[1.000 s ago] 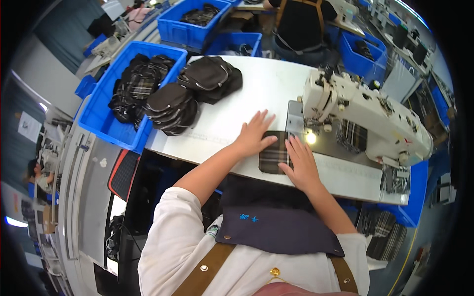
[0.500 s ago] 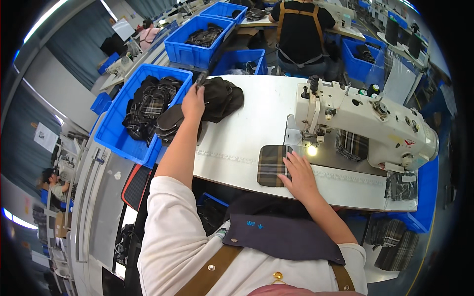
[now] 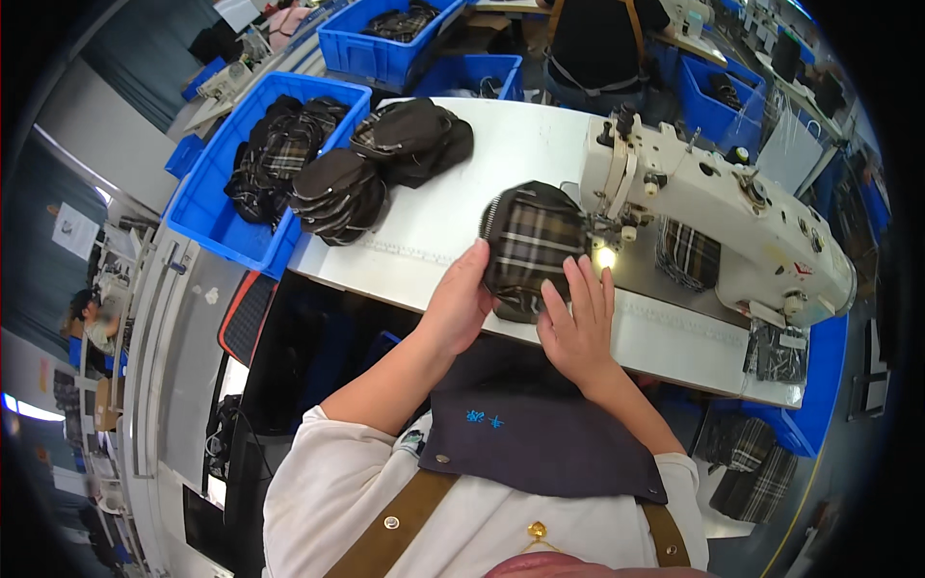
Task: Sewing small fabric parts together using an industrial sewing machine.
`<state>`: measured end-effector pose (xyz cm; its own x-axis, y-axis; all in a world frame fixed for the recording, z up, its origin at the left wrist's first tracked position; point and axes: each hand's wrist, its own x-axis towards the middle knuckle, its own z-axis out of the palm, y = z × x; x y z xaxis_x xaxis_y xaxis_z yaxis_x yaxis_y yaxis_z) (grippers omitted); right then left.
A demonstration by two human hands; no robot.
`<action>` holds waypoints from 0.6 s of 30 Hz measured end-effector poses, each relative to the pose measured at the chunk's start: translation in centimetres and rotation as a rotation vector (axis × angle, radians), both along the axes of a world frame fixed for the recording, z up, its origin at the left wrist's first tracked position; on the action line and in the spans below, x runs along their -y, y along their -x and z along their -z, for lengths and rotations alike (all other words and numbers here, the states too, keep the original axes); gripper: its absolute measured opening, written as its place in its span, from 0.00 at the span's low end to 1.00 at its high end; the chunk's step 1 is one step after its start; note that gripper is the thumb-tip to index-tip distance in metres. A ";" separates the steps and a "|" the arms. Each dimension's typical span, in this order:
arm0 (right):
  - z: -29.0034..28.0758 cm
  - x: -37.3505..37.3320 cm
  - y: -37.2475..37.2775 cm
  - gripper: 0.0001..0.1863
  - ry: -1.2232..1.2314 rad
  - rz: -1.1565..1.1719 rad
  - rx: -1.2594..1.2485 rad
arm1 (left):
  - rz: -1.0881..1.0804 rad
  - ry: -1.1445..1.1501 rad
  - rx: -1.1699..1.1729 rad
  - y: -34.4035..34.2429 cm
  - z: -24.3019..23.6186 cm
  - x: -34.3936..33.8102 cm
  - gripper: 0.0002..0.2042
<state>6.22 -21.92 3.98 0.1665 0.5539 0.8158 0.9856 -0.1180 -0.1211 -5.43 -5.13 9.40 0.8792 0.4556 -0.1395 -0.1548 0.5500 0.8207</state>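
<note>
A dark plaid fabric piece [image 3: 535, 236] with a zipper along its left edge lies tilted over the white sewing table [image 3: 520, 130], just left of the sewing needle area. My left hand [image 3: 462, 306] is closed on its lower left edge, thumb on top. At its lower right, my right hand [image 3: 583, 332] rests against it with fingers stretched and apart. Under the piece, the edge of a flat fabric panel [image 3: 517, 314] peeks out; most of it is hidden. The white sewing machine [image 3: 747, 217] stands to the right, its lamp lit.
Two piles of dark zippered pieces, a near one [image 3: 337, 197] and a far one [image 3: 414, 135], sit at the table's left. Beyond them is a blue bin [image 3: 207, 226] of plaid pieces. Stacked plaid panels [image 3: 686, 255] lie under the machine arm. Another person [image 3: 597, 43] works ahead.
My left hand has come from the far pile to the table's middle, bringing a zippered plaid piece over the flat panel. My right hand stays near the panel, now against the piece.
</note>
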 end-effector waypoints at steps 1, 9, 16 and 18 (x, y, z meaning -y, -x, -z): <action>-0.6 0.2 -0.3 0.35 0.014 0.005 -0.001 | 0.021 0.023 -0.031 -0.2 -0.3 1.3 0.24; -2.4 4.5 0.0 0.20 0.166 -0.370 -1.128 | -0.256 -0.873 0.045 0.6 0.2 -0.3 0.24; 2.5 5.6 1.5 0.18 0.197 -0.444 -1.579 | 0.300 -0.312 -0.230 2.3 2.1 -0.4 0.19; 4.5 6.4 2.2 0.20 0.251 -0.435 -1.570 | 0.406 -0.319 -0.113 2.7 4.3 -0.7 0.14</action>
<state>3.98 -28.34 -0.56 0.4982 0.8611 -0.1020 -0.1122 -0.0526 -0.9923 -8.11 -4.43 5.05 0.9812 0.1170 -0.1532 0.1175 0.2673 0.9564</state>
